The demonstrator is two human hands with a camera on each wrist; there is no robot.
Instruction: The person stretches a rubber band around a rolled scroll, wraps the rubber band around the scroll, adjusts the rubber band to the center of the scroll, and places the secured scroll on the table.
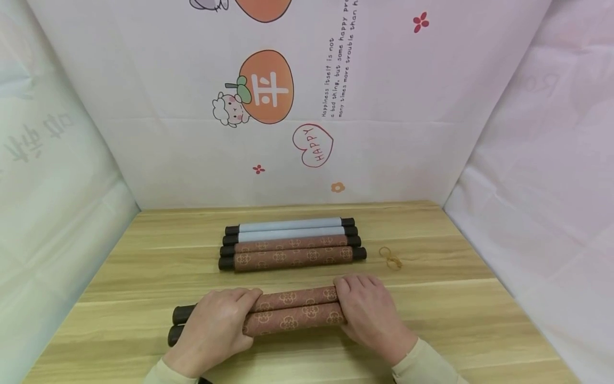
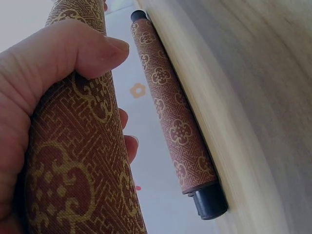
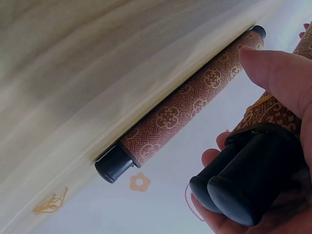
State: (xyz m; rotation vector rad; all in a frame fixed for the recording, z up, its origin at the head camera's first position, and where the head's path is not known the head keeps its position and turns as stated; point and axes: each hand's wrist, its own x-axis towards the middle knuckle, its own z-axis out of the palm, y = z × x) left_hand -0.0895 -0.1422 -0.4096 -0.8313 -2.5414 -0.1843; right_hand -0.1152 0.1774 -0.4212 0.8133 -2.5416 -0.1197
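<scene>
My left hand [image 1: 216, 325] grips a pair of brown scrolls [image 1: 292, 317] with gold flower patterns, toward their left end. Round the right end of the same pair curl the fingers of my right hand [image 1: 369, 314]. The two rolls lie side by side, and black end knobs [image 1: 176, 325] stick out past my left hand. In the left wrist view, the thumb of my left hand [image 2: 63, 53] lies over the patterned cloth. Two black knobs [image 3: 243, 190] show by my right palm in the right wrist view, and a thin yellow-orange band [image 3: 261, 102] crosses the cloth near the thumb.
Behind my hands, two more brown scrolls [image 1: 293, 258] and two pale blue scrolls [image 1: 291, 225] lie in a row on the wooden table [image 1: 455, 298]. Loose yellow-brown bands [image 1: 393, 261] lie right of them. White printed cloth [image 1: 384, 160] hangs along the back and sides.
</scene>
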